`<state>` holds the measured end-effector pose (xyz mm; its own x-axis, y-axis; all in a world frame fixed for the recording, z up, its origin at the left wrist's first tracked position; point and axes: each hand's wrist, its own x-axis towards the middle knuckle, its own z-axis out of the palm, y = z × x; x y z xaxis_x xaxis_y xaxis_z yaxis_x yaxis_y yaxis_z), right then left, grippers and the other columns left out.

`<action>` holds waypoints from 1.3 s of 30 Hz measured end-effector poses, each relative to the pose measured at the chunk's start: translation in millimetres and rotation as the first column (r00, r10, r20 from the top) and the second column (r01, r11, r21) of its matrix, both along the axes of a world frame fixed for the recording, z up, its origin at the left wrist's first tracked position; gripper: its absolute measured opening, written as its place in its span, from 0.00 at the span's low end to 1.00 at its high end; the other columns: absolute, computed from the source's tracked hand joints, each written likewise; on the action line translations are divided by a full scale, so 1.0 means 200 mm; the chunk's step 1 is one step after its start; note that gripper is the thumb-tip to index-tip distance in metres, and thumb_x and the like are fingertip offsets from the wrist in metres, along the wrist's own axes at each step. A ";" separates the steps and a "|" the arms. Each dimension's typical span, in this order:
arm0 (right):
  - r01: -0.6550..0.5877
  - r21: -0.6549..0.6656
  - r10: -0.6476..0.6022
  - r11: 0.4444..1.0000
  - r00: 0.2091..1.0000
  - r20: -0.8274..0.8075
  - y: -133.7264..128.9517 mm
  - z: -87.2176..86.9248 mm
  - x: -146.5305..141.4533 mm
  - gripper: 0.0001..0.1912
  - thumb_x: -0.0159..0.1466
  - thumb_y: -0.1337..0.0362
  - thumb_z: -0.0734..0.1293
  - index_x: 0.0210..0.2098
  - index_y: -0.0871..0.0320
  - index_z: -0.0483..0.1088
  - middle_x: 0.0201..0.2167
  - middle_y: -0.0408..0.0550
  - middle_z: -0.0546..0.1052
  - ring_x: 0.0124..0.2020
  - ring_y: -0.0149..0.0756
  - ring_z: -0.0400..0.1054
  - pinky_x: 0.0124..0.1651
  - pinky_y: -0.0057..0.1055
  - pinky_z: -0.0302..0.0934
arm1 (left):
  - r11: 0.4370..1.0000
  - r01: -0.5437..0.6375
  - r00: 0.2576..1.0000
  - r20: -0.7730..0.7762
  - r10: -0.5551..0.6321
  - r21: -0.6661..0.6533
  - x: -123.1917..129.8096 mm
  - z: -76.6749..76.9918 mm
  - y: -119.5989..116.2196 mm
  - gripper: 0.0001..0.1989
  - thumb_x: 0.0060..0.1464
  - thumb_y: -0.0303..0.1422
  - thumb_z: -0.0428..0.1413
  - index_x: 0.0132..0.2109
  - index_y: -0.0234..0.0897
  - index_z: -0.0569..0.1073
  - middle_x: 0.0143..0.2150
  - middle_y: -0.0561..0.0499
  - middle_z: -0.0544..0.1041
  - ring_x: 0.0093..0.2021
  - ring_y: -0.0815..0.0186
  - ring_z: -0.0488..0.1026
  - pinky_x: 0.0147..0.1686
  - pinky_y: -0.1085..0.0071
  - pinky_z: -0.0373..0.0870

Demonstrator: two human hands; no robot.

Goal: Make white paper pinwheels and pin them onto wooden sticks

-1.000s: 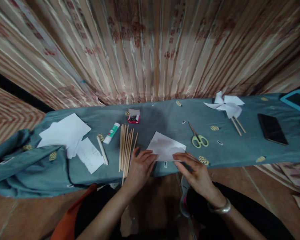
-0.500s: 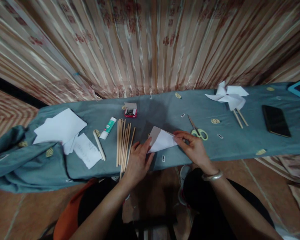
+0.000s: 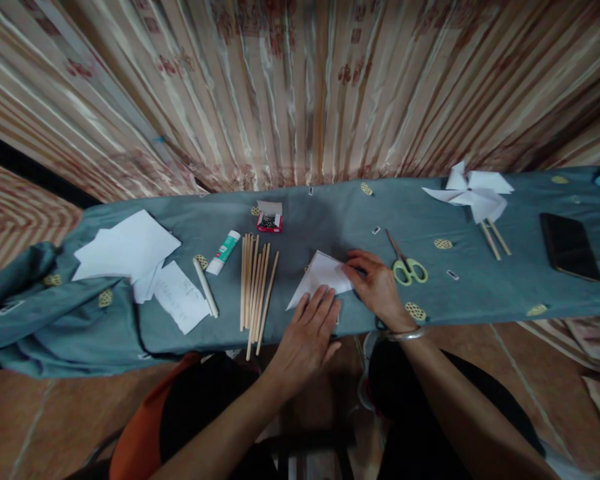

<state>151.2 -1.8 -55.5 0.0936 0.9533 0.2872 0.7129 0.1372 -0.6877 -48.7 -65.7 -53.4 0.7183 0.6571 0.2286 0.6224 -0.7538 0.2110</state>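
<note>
A sheet of white paper, folded into a triangle, lies near the front edge of the cloth-covered table. My left hand rests flat across its lower edge, fingers stretched out. At the paper's right corner, my right hand pinches it between thumb and fingers; a silver bangle circles that wrist. Scissors with light green handles lie just right of my right hand. Several thin wooden sticks are lined up to the left of the paper.
White paper sheets, a note, a white stick-like pen and a glue stick lie left. Behind the sticks stands an open red box of small metal pieces. Rightward are a paper pinwheel and a black phone.
My left hand has shifted from the paper's left corner to lie flat along its lower edge. The paper now looks like a fuller triangle. The view has shifted slightly.
</note>
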 end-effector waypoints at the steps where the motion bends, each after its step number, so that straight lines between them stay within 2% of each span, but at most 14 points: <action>1: 0.007 0.003 -0.007 1.000 1.000 0.012 0.00 0.00 0.00 0.11 0.63 0.60 0.63 0.31 0.56 0.76 0.45 0.56 0.79 0.48 0.47 0.72 0.55 0.46 0.64 | 1.000 -0.004 1.000 -0.010 0.004 -0.020 0.00 0.00 0.00 0.31 0.63 0.39 0.50 0.67 0.26 0.55 0.70 0.35 0.57 0.72 0.51 0.44 0.68 0.50 0.49; 8: 0.044 0.031 -0.045 0.999 0.998 0.039 0.01 0.00 -0.02 0.10 0.63 0.61 0.63 0.31 0.55 0.75 0.43 0.55 0.79 0.47 0.47 0.72 0.55 0.46 0.64 | 0.997 -0.017 0.999 -0.034 0.014 -0.071 -0.02 0.00 0.02 0.33 0.62 0.41 0.51 0.67 0.26 0.54 0.70 0.34 0.55 0.72 0.48 0.44 0.67 0.47 0.49; 24: 0.033 0.045 -0.038 0.998 0.993 0.109 0.02 -0.01 -0.03 0.10 0.64 0.63 0.63 0.32 0.56 0.75 0.43 0.55 0.78 0.47 0.47 0.71 0.55 0.44 0.64 | 0.993 -0.030 0.998 -0.059 0.023 -0.114 -0.02 -0.01 0.03 0.34 0.62 0.43 0.51 0.67 0.26 0.54 0.70 0.33 0.56 0.71 0.47 0.49 0.66 0.47 0.51; 27: 0.007 0.041 -0.014 0.999 0.985 0.173 -0.01 -0.01 -0.03 0.12 0.66 0.60 0.61 0.37 0.59 0.75 0.47 0.59 0.77 0.51 0.49 0.69 0.57 0.46 0.62 | 0.994 -0.030 0.997 -0.079 0.022 -0.105 -0.02 -0.01 0.03 0.34 0.62 0.43 0.51 0.67 0.26 0.54 0.70 0.33 0.56 0.71 0.46 0.49 0.67 0.47 0.50; 29: -0.014 0.041 0.003 0.999 0.971 0.240 -0.04 0.00 -0.03 0.17 0.66 0.56 0.62 0.46 0.61 0.73 0.54 0.62 0.73 0.56 0.53 0.66 0.58 0.50 0.59 | 0.994 -0.034 0.996 -0.089 0.025 -0.104 -0.02 -0.01 0.03 0.34 0.62 0.43 0.51 0.67 0.26 0.54 0.70 0.33 0.57 0.71 0.46 0.50 0.67 0.47 0.49; 33: -0.054 0.044 0.036 0.998 0.941 0.336 -0.14 0.01 -0.04 0.30 0.65 0.50 0.63 0.60 0.60 0.62 0.65 0.64 0.61 0.65 0.55 0.56 0.62 0.54 0.52 | 0.995 -0.038 0.995 -0.099 0.028 -0.097 -0.01 -0.01 0.03 0.34 0.61 0.43 0.52 0.67 0.27 0.55 0.69 0.33 0.57 0.71 0.46 0.51 0.66 0.47 0.50; 39: 0.031 0.028 -0.039 0.999 0.943 0.329 -0.19 -0.03 -0.05 0.31 0.65 0.51 0.62 0.62 0.61 0.60 0.66 0.67 0.59 0.67 0.55 0.53 0.64 0.55 0.47 | 0.995 -0.038 0.993 -0.115 0.027 -0.087 -0.02 0.00 0.03 0.33 0.61 0.41 0.53 0.67 0.27 0.56 0.70 0.33 0.57 0.71 0.47 0.50 0.67 0.48 0.50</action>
<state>141.8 -40.0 -61.9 0.0235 0.9441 0.3288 0.9039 0.1204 -0.4104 -51.9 -60.0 -54.2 0.7142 0.6946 0.0864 0.6700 -0.7141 0.2029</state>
